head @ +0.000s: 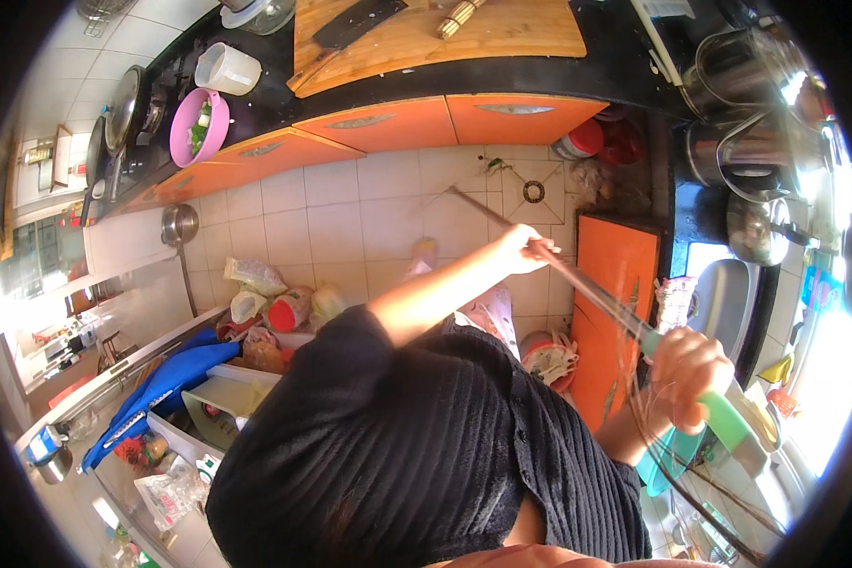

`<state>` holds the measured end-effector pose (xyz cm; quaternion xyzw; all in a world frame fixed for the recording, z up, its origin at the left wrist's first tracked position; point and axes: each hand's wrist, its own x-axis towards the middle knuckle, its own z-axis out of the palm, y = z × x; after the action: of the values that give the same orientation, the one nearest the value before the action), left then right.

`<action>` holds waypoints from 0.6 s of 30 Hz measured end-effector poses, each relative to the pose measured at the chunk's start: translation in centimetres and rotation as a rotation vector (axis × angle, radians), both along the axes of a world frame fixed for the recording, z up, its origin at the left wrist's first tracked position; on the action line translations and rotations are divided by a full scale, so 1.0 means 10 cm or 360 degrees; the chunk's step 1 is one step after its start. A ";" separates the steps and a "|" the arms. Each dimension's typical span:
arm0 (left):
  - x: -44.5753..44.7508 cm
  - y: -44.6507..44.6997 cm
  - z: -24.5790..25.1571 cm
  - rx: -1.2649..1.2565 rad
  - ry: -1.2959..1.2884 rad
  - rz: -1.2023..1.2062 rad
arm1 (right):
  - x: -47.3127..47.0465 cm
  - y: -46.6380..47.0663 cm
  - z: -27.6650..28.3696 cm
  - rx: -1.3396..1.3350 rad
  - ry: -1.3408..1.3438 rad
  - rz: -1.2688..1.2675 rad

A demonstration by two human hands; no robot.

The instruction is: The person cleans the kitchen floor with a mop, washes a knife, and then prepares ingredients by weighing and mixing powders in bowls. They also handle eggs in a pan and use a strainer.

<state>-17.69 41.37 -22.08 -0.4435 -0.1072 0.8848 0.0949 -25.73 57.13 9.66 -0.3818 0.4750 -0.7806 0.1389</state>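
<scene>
Both of my hands are on a long pole (589, 284) with a light green grip, held slantwise across my front. My left hand (529, 248) is closed around its middle. Farther up, my right hand (689, 376) grasps the green grip near the top. The pole's far end reaches down over the tiled floor (390, 206) and blurs there, so I cannot tell what head it has. Some green scraps (495, 165) lie on the floor near that end, beside a round floor drain (533, 191).
Orange cabinets (390, 126) run under a black counter, where a cutting board (511, 35) bears a cleaver (355, 23). A pink bowl (216, 117) holds chopped greens. At right are an orange cabinet door (614, 263) and a sink (728, 305); bagged goods (259, 277) sit at left.
</scene>
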 end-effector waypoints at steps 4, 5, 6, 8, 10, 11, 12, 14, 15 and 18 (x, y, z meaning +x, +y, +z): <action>0.42 -0.31 -0.41 0.0072 -0.0402 0.0387 | -0.13 -0.22 -0.50 0.0167 -0.0245 0.0434; 0.46 -0.39 -0.53 0.0020 -0.0664 0.0417 | -0.11 -0.28 -0.64 0.0186 -0.0211 0.0398; 0.50 -0.44 -0.62 -0.0078 -0.0842 0.0408 | -0.11 -0.29 -0.73 0.0183 -0.0254 0.0457; 0.45 -0.39 -0.76 -0.0213 -0.0881 0.0243 | -0.11 -0.26 -0.83 0.0175 -0.0396 0.0346; 0.25 -0.23 -0.81 -0.0304 -0.0814 0.0047 | -0.14 -0.11 -0.79 0.0226 -0.0565 0.0108; 0.09 -0.11 -0.80 -0.0401 -0.0718 -0.0169 | -0.16 -0.01 -0.73 0.0403 -0.0421 -0.0111; -0.06 -0.01 -0.78 -0.0368 -0.0703 -0.0158 | -0.18 0.09 -0.66 0.0523 -0.0391 -0.0255; -0.37 0.18 -0.69 -0.0389 -0.0606 -0.0391 | -0.18 0.27 -0.53 0.0320 -0.0420 -0.0524; -0.50 0.25 -0.63 -0.0403 -0.0551 -0.0534 | -0.20 0.35 -0.49 0.0300 -0.0374 -0.0563; -0.80 0.50 -0.48 -0.0619 -0.0433 -0.0868 | -0.20 0.59 -0.41 0.0273 -0.0440 -0.0753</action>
<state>-25.68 46.35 -26.84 -0.5791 0.1738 0.7637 0.2261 -27.68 63.04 5.51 -0.1371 0.5918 -0.7929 0.0481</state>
